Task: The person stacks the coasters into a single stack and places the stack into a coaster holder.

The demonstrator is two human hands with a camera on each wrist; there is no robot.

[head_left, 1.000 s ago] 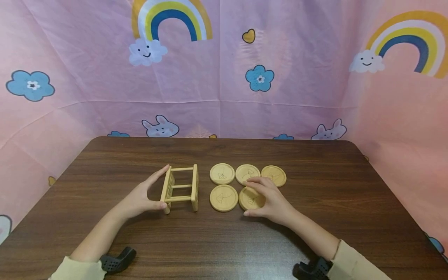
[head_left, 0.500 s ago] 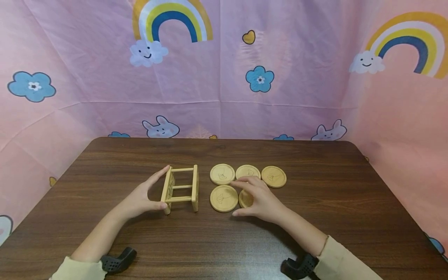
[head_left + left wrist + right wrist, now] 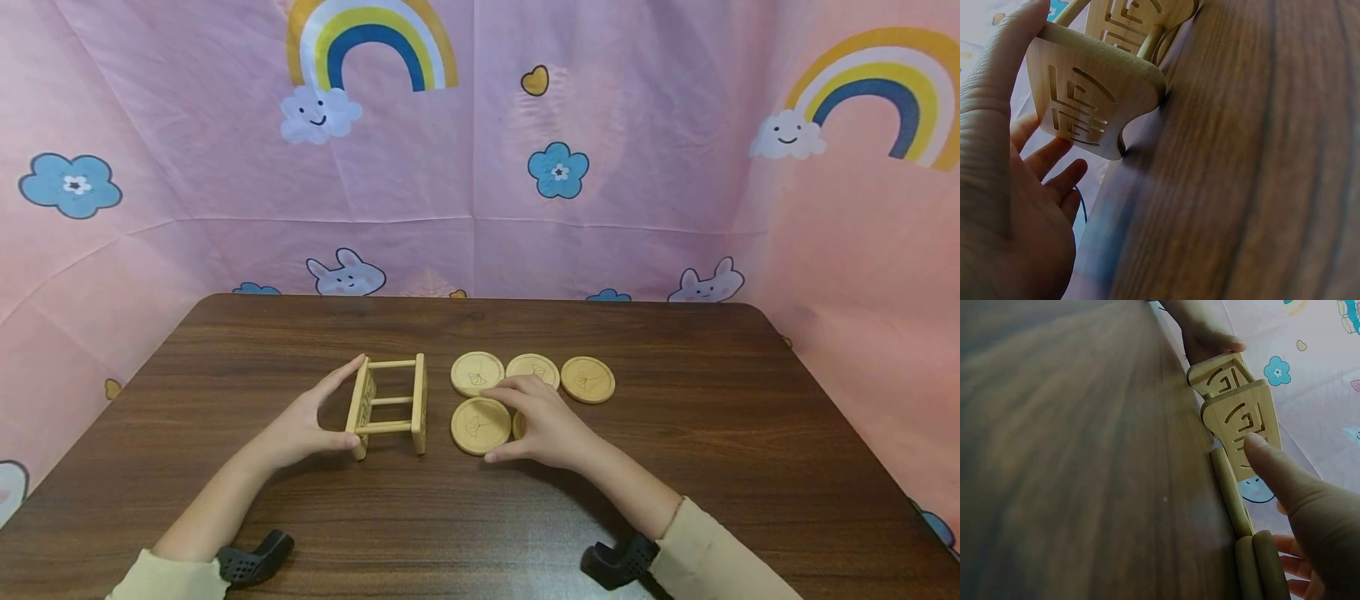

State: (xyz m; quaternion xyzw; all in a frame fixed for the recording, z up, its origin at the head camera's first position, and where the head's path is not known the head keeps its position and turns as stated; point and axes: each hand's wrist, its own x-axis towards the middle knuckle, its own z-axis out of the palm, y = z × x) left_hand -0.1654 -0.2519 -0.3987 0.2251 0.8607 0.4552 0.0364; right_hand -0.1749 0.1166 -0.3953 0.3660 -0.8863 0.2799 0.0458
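Pale wooden coasters (image 3: 481, 426), several of them round with an engraved leaf, lie flat in two rows on the table. To their left stands a small wooden coaster rack (image 3: 385, 402), two slotted side panels joined by rods. My left hand (image 3: 309, 425) grips its left panel, thumb at the near end and index fingertip at the far end. My right hand (image 3: 551, 425) is above the front row, thumb and fingers spread either side of the front right coaster (image 3: 518, 427), which it mostly covers. In the right wrist view the right thumb (image 3: 1279, 465) is stretched out, pinching nothing visible.
The dark wood-grain table (image 3: 360, 521) has rounded far corners. A pink and purple cloth (image 3: 420, 183) printed with rainbows, clouds and rabbits hangs behind it and along both sides. Dark wrist cameras (image 3: 255, 558) sit on both wrists.
My right hand has moved left over the front row, covering more of the front right coaster. The left hand, the rack and the coasters keep their places.
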